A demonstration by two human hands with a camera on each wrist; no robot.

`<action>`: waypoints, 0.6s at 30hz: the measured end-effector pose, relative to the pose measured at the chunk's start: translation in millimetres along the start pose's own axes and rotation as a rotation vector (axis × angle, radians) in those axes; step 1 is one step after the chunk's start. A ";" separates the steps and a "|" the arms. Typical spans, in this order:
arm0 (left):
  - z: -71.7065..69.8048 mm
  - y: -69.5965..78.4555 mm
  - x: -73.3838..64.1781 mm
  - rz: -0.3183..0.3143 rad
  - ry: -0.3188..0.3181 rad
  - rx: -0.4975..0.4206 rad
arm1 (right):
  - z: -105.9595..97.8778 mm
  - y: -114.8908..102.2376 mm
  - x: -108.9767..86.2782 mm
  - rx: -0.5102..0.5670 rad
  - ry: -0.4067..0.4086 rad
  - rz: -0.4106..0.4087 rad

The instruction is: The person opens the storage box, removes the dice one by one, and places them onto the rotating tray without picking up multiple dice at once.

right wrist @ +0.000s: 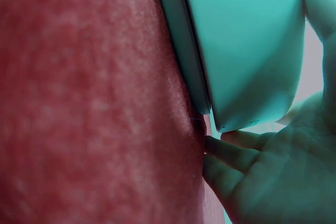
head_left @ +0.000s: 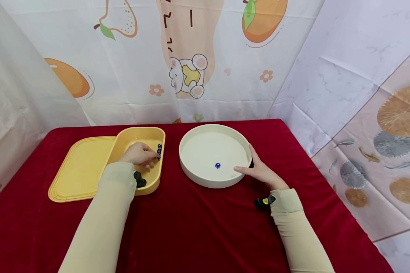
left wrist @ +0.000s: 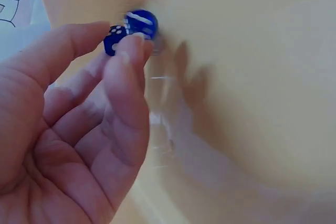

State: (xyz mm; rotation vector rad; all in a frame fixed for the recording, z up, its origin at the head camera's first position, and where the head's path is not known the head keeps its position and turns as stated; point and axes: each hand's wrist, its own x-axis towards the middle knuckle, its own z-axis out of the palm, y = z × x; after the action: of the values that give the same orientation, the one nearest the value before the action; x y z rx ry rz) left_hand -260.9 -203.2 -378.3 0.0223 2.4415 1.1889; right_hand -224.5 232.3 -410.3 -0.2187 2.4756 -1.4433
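Note:
My left hand (head_left: 139, 153) reaches inside the yellow rectangular bin (head_left: 156, 184), near its right wall. Its thumb and finger pinch a small dark blue die (left wrist: 112, 41) with white pips. Right beside that one is a second blue die (left wrist: 142, 23), blurred. From the head, the blue dice (head_left: 159, 151) form a short line along the bin's right side. My right hand (head_left: 259, 169) holds the right side of a round white tray (head_left: 205, 183), thumb over the rim and fingers outside against the wall. A single blue die (head_left: 218, 165) lies on the tray's floor.
A flat yellow lid (head_left: 78, 167) lies left of the bin, partly under its edge. Red cloth (head_left: 198, 227) covers the table. A printed curtain (head_left: 130, 76) hangs behind the table, and another sheet (head_left: 362, 113) hangs along the right.

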 end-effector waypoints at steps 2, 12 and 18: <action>-0.7 0.6 0.6 0.003 0.026 0.011 | 0.2 -0.3 -0.3 0.001 0.001 0.003; -4.9 11.7 -4.5 0.051 0.112 -0.009 | -0.1 -0.3 -0.1 -0.005 0.000 0.003; -9.9 25.5 -12.3 0.087 0.112 -0.015 | -0.3 -0.1 0.4 -0.005 -0.004 0.006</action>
State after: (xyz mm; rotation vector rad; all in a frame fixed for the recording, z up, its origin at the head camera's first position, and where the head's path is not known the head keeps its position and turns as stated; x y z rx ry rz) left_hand -257.7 -196.9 -349.2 0.0592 2.5512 1.2775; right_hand -225.0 232.4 -410.2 -0.2150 2.4749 -1.4338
